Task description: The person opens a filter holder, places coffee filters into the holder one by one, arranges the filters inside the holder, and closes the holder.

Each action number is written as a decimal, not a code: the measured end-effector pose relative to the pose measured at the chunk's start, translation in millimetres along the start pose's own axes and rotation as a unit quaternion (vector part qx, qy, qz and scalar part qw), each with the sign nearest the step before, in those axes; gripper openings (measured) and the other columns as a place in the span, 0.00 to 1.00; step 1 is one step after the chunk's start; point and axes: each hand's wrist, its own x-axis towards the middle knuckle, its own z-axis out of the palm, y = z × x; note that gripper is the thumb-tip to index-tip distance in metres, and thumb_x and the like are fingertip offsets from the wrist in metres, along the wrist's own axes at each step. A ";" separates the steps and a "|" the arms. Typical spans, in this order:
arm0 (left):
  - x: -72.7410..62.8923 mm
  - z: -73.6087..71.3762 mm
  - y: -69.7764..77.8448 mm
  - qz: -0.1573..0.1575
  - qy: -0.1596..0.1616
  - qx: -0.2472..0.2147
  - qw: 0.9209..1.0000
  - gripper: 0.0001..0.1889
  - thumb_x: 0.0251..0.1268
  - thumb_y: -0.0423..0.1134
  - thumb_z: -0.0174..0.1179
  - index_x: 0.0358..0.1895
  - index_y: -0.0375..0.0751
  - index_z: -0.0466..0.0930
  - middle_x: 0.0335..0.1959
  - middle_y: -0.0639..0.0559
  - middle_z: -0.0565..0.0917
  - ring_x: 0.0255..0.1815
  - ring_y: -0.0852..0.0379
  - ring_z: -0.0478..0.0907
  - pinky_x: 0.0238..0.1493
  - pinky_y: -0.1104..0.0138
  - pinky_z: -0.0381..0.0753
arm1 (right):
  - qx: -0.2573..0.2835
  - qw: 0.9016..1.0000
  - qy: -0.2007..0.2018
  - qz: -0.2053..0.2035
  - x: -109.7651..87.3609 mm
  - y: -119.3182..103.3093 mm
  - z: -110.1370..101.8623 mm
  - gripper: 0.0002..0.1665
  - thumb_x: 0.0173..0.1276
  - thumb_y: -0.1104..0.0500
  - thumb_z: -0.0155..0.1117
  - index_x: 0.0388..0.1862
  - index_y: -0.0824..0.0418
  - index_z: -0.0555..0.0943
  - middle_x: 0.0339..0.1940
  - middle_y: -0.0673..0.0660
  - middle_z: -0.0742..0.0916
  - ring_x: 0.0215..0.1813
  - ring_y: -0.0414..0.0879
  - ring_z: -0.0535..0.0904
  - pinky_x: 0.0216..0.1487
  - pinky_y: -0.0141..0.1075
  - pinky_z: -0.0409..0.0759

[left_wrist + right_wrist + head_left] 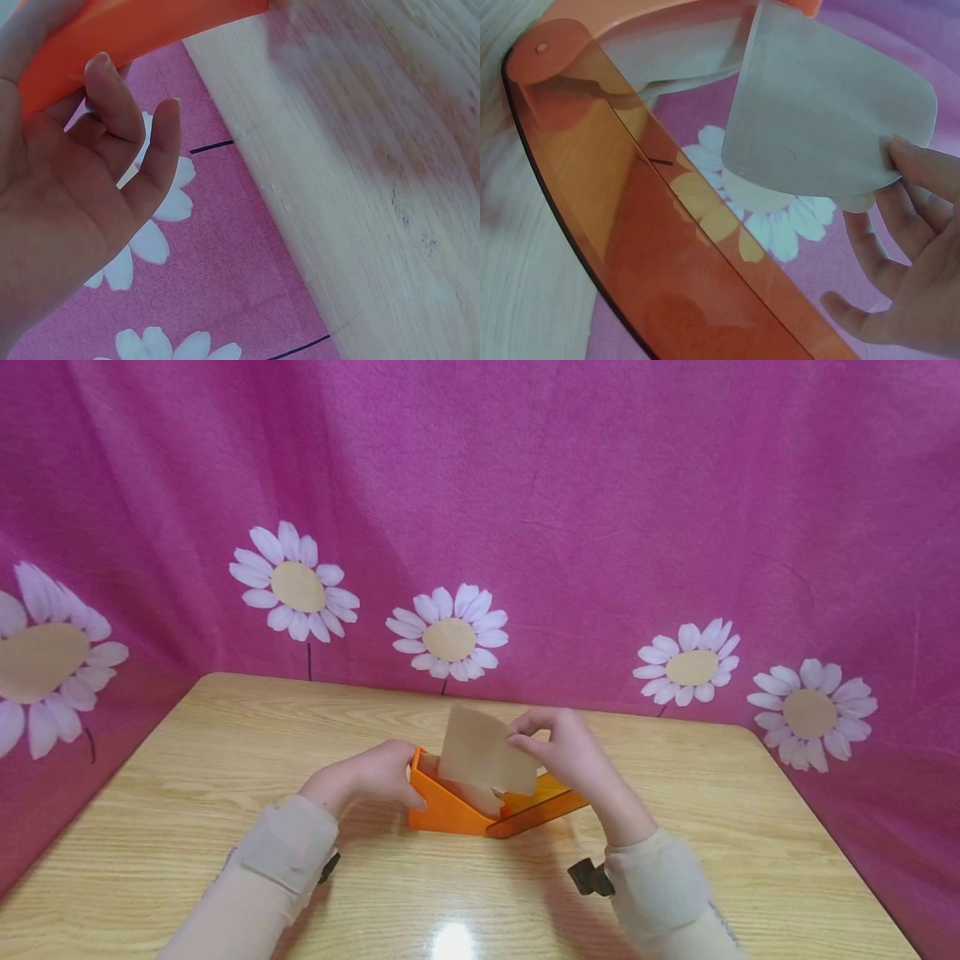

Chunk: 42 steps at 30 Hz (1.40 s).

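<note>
An orange box [450, 810] with a sloping top stands on the table, its hinged amber see-through lid [543, 806] swung open to the right. My left hand [375, 774] grips the box's tall left end; in the left wrist view the orange wall [135, 37] lies against its fingers. Between thumb and fingers, my right hand [570, 756] pinches a brown paper coffee filter [480, 747] by its edge, above the box. Seen from the right wrist, the filter [825, 112] is flat with a crimped seam. More brown paper [480, 797] sits inside the box.
The light wood table [360, 902] reaches back to a magenta cloth [562, 527] printed with white daisies. This cloth also rises along the left and right sides of the table. A black wrist camera [591, 877] juts from the right wrist.
</note>
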 end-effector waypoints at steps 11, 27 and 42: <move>0.5 -0.1 1.0 -0.017 -0.001 0.005 1.000 0.13 0.44 0.27 0.67 0.37 0.40 0.80 0.30 0.54 0.81 0.32 0.59 0.73 0.42 0.66 0.74 | -0.016 1.000 -0.006 -0.009 0.2 -0.4 10.1 0.05 0.60 0.61 0.65 0.33 0.61 0.85 0.35 0.56 0.88 0.45 0.50 0.81 0.51 0.46 0.76; -0.2 0.4 1.5 -0.008 0.004 0.015 1.000 0.12 0.42 0.27 0.66 0.35 0.38 0.80 0.29 0.53 0.81 0.30 0.59 0.72 0.40 0.67 0.74 | -0.012 1.000 -0.016 -0.004 0.9 0.3 23.1 0.03 0.58 0.62 0.66 0.32 0.61 0.85 0.33 0.54 0.87 0.45 0.49 0.81 0.52 0.46 0.76; 0.4 0.2 1.6 -0.021 0.010 0.017 1.000 0.14 0.43 0.28 0.68 0.37 0.40 0.79 0.30 0.54 0.80 0.32 0.58 0.73 0.43 0.66 0.74 | -0.050 0.999 -0.009 -0.013 -0.4 0.1 41.2 0.03 0.56 0.59 0.69 0.29 0.59 0.85 0.27 0.48 0.87 0.38 0.43 0.80 0.47 0.41 0.75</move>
